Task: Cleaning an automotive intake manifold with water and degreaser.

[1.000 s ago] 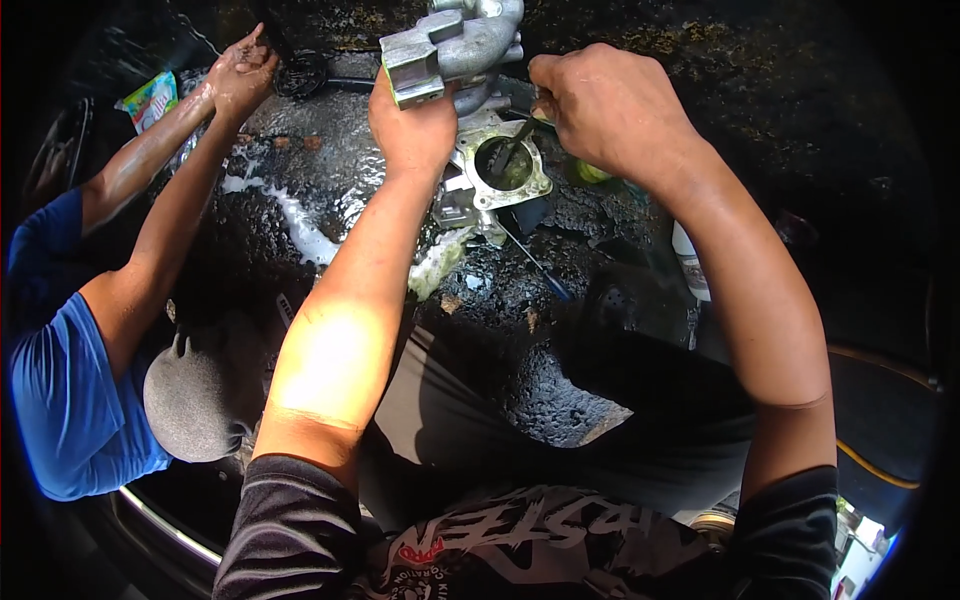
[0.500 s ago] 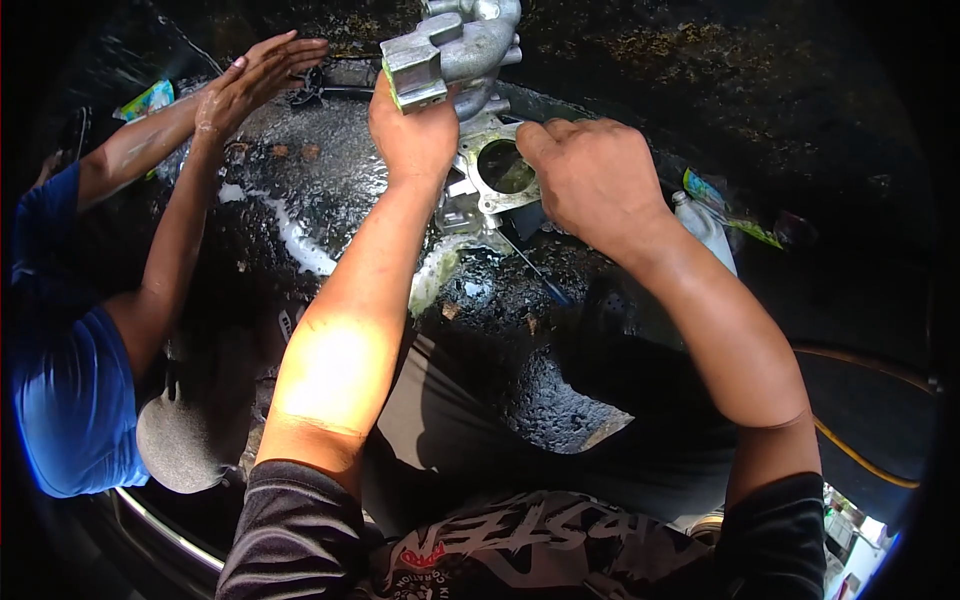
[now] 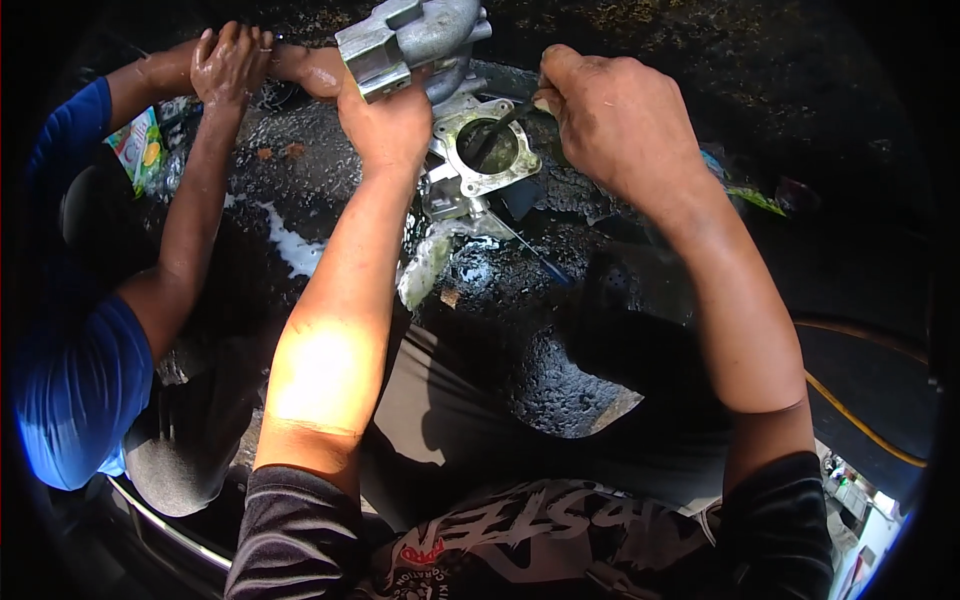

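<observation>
My left hand [image 3: 385, 130] is closed round a silvery cast-metal engine manifold [image 3: 430, 38], its curved pipes rising past my fingers. Below and right of that hand, the manifold's flange [image 3: 520, 167] has a round opening and bolt holes in its corners. My right hand [image 3: 630, 125] is pinched on a thin dark stick-like tool [image 3: 503, 128], which slants down into the opening. Its working end is in shadow, so I cannot tell whether it carries bristles. Greenish-white residue [image 3: 428, 268] lies on the ground under the part.
At left, a co-worker in a blue shirt has one wet hand [image 3: 230, 65] over the other forearm. A colourful packet [image 3: 137, 150] lies by that arm. White foam [image 3: 290, 240] streaks the wet, dark ground. A thin blue-ended rod [image 3: 552, 270] lies below the manifold; a yellow hose [image 3: 865, 433] curves at right.
My right hand has lifted away from the flange's edge, up and right, and the dark tool now shows. The manifold has shifted slightly left. The co-worker's hands have moved from palms together to the forearm.
</observation>
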